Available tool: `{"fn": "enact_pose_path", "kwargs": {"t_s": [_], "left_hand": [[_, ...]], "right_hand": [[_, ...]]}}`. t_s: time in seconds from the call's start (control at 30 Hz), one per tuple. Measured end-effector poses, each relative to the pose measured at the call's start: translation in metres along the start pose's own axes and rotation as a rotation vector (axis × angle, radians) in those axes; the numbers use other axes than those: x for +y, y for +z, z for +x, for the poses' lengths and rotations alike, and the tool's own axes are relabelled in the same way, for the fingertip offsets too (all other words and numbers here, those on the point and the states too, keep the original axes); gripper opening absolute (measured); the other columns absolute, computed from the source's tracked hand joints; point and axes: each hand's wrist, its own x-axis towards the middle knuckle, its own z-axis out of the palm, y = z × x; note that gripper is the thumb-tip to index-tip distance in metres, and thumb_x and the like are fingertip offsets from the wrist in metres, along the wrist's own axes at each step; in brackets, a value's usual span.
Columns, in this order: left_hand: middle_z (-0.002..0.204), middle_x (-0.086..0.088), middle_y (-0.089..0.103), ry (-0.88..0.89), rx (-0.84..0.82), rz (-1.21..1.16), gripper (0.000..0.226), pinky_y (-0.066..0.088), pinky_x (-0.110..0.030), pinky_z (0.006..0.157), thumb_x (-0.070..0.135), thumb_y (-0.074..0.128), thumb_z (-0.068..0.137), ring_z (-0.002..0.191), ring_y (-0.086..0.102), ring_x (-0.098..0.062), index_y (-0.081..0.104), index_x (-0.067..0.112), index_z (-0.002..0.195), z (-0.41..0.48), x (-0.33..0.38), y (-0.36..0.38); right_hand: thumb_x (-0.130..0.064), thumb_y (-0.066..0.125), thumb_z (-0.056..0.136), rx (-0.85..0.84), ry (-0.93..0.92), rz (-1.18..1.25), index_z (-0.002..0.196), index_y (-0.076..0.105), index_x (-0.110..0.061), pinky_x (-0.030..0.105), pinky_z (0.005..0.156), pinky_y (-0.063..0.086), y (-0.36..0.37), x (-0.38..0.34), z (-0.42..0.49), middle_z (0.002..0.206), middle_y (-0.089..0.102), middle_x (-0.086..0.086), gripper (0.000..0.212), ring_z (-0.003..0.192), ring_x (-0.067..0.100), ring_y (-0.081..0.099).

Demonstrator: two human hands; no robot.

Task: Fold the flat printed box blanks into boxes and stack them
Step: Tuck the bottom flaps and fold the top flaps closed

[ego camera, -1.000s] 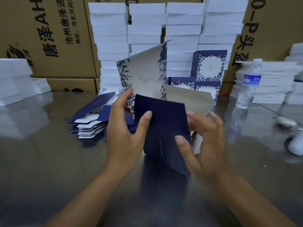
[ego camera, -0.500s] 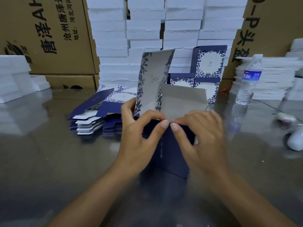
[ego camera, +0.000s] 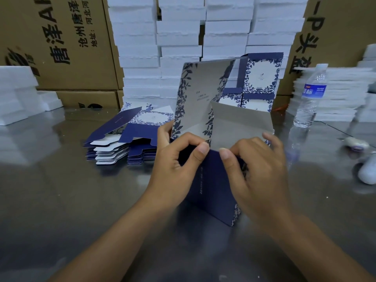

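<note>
Left hand (ego camera: pixel 175 159) and right hand (ego camera: pixel 256 165) are both pinching the top edge of the half-folded box (ego camera: pixel 215 188), which is standing right between them, thumbs nearly touching. Probably worth pressing evenly so the flap is creasing square.

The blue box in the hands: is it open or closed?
Open. On the blue box, the printed flap stands upright and a plain grey flap sticks up beside it. The left hand and right hand pinch its near edge.
</note>
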Motion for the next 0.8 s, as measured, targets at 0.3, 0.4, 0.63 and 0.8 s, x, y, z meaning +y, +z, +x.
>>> {"fn": "enact_pose_path", "kwargs": {"t_s": [0.3, 0.4, 0.63, 0.8], "left_hand": [[0.091, 0.009, 0.040, 0.014, 0.065, -0.001, 0.018, 0.034, -0.008, 0.078, 0.030, 0.054, 0.085, 0.092, 0.044, 0.000, 0.053, 0.033, 0.067, 0.008, -0.005, -0.008], [0.091, 0.011, 0.043, 0.011, 0.075, 0.006, 0.019, 0.034, -0.009, 0.079, 0.028, 0.057, 0.087, 0.096, 0.045, -0.007, 0.055, 0.032, 0.069, 0.008, -0.006, -0.009], [0.088, 0.010, 0.048, 0.073, 0.122, 0.115, 0.020, 0.036, -0.010, 0.072, 0.031, 0.047, 0.090, 0.082, 0.048, 0.004, 0.055, 0.026, 0.072, 0.009, -0.011, -0.016], [0.087, 0.012, 0.046, 0.110, 0.143, 0.163, 0.021, 0.033, -0.006, 0.073, 0.029, 0.047, 0.091, 0.082, 0.047, 0.006, 0.055, 0.025, 0.072, 0.009, -0.013, -0.016]], "right_hand": [[-0.023, 0.044, 0.094, 0.019, -0.031, 0.014, 0.064, 0.053, -0.011, 0.035, 0.095, 0.031, 0.000, 0.002, -0.001, 0.065, 0.037, -0.014, 0.033, 0.062, 0.009, 0.037], [-0.019, 0.043, 0.094, 0.037, -0.057, 0.005, 0.063, 0.052, -0.008, 0.037, 0.092, 0.034, 0.000, 0.006, -0.001, 0.062, 0.038, -0.009, 0.034, 0.061, 0.013, 0.036], [-0.018, 0.040, 0.095, 0.056, -0.082, 0.041, 0.060, 0.049, -0.005, 0.035, 0.087, 0.035, 0.001, 0.006, -0.003, 0.058, 0.038, -0.003, 0.038, 0.059, 0.015, 0.032], [-0.025, 0.035, 0.099, 0.065, -0.120, 0.013, 0.061, 0.051, -0.009, 0.036, 0.093, 0.032, -0.003, 0.010, -0.002, 0.062, 0.038, -0.008, 0.045, 0.060, 0.014, 0.037]]}}
